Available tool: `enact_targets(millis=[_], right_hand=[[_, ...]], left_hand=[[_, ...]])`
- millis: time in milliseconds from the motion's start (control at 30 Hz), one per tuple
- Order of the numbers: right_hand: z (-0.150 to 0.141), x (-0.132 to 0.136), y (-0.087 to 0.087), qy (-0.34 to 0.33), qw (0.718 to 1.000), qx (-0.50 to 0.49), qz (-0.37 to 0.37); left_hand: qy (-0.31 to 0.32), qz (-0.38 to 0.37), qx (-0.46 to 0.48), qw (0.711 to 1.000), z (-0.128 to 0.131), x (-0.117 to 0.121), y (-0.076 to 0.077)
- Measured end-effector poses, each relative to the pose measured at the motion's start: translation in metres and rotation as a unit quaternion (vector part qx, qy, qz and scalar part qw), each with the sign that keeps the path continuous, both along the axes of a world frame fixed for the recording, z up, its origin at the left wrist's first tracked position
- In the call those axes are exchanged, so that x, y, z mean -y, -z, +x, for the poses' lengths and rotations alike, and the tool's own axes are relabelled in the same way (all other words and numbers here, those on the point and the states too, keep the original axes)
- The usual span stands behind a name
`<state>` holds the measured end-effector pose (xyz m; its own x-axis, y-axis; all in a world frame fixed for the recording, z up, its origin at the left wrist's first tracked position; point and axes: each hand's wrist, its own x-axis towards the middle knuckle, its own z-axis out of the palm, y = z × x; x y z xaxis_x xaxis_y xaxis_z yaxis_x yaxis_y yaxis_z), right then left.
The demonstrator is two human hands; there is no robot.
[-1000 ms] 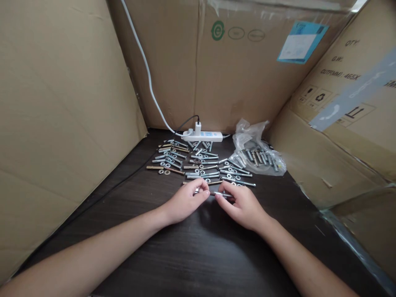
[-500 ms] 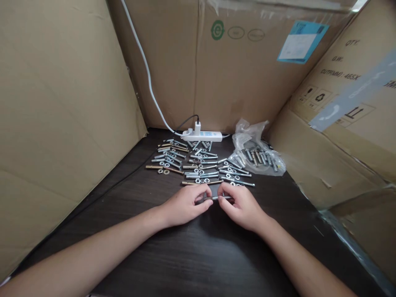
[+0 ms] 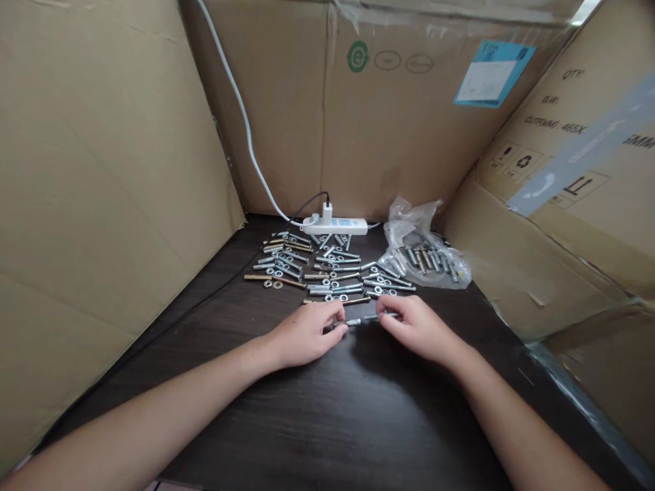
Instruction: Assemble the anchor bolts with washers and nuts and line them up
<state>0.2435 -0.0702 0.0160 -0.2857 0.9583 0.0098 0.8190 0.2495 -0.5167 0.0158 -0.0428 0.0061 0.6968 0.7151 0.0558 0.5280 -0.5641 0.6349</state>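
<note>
My left hand [image 3: 311, 334] pinches a short silvery metal sleeve [image 3: 354, 322] between thumb and fingers; its end pokes out to the right. Facing it, my right hand [image 3: 418, 329] grips a thin silvery bolt [image 3: 370, 317], whose end points left. A small gap lies between sleeve and bolt. Just beyond my fingers lie rows of taken-apart expansion bolts [image 3: 335, 289], with sleeves, nuts and washers. Most are silvery, some brass-coloured, like the long sleeve [image 3: 258, 277] at the left. My fingers hide part of both held pieces.
A clear plastic bag [image 3: 409, 221] with several bolts sits at the back right. Behind the rows is a white power strip [image 3: 335, 226] with a plugged-in adapter. A black cable [image 3: 205, 298] runs along the left. Cardboard walls [image 3: 276, 109] enclose the dark table [image 3: 307, 423].
My right hand has moved right and slightly away from me, so the bolt and sleeve ends now show apart. The left hand has shifted slightly left. The camera view has shifted a little.
</note>
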Motion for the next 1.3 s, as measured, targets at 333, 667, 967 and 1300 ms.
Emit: enact_targets(millis=[333,667,967,1300], right_hand=[[0.058,0.002,0.007,0.045,0.999,0.0,-0.006],[0.074,-0.004,0.014,0.03,0.999,0.029,-0.003],[0.062,-0.004,0.014,0.052,0.996,0.057,0.036],[0.065,-0.007,0.018,0.064,0.994,0.063,0.055]], left_hand=[[0.064,0.117,-0.088,0.987,0.015,0.014,0.002],[0.058,0.243,-0.166,0.954,0.07,-0.01,0.002],[0.043,0.256,-0.151,0.954,0.074,-0.019,0.014],[0.037,0.283,-0.14,0.948,0.078,-0.024,0.021]])
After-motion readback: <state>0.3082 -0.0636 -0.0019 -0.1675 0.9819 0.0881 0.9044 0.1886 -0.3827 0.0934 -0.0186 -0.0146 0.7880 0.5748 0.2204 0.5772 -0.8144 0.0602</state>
